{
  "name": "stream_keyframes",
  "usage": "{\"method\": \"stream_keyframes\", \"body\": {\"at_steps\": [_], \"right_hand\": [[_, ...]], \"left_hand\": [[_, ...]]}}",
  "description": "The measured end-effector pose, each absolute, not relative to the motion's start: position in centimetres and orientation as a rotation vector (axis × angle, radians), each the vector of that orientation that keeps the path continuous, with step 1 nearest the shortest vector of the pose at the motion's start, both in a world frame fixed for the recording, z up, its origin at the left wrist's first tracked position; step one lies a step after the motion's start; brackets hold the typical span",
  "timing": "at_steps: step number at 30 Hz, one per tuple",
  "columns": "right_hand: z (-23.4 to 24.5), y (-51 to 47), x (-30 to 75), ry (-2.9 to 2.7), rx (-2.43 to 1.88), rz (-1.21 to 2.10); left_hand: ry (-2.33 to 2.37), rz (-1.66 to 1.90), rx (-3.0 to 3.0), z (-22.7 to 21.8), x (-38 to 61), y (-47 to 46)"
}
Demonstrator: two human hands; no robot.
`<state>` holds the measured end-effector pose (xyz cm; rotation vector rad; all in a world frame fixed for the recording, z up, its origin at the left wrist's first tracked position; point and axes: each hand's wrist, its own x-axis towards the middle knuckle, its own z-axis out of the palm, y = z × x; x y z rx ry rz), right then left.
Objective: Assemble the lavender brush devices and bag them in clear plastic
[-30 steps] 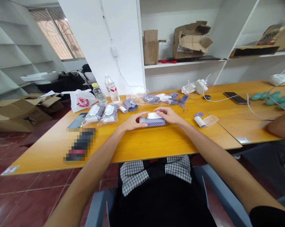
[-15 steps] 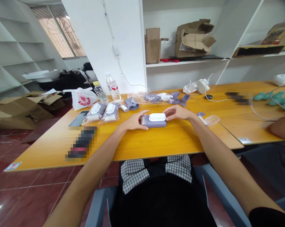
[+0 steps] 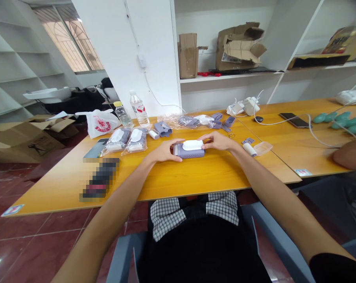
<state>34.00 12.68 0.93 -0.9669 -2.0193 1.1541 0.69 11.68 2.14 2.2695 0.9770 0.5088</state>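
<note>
A lavender plastic case point(image 3: 190, 153) lies on the table in front of me, with a white bristled brush point(image 3: 192, 145) on its top. My left hand point(image 3: 165, 151) wraps its thumb and fingers around the left end of the case. At the other end, the fingers of my right hand point(image 3: 218, 141) are closed on the right tip of the brush and case. Beyond them are loose lavender parts point(image 3: 216, 120), a spring point(image 3: 231, 135) and a lavender shell point(image 3: 163, 128) beside a white roller point(image 3: 153, 135).
Two bagged brush units point(image 3: 137, 140) lie at the left, near water bottles point(image 3: 140, 110) and a white plastic bag point(image 3: 98, 122). To the right are another white roller point(image 3: 249, 149), a clear tray point(image 3: 263, 148), a phone point(image 3: 294, 120) and green objects point(image 3: 347, 121). Another person's arm point(image 3: 350, 156) rests at the right.
The view has shifted slightly. Both hands stay on the case and brush in almost the same pose, and the white roller by my right forearm shows more fully.
</note>
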Motion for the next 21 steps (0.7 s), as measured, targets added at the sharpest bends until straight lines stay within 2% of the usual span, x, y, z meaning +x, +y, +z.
{"method": "stream_keyframes", "body": {"at_steps": [15,21], "right_hand": [[0.1,12.9,33.5,-2.020,-0.904,1.166],[0.4,12.2,32.7,-2.040,-0.911,1.043]], "left_hand": [[1.016,0.592,2.305,1.8,0.9,11.6],[0.987,0.600,2.243,1.7,0.7,12.0]]}}
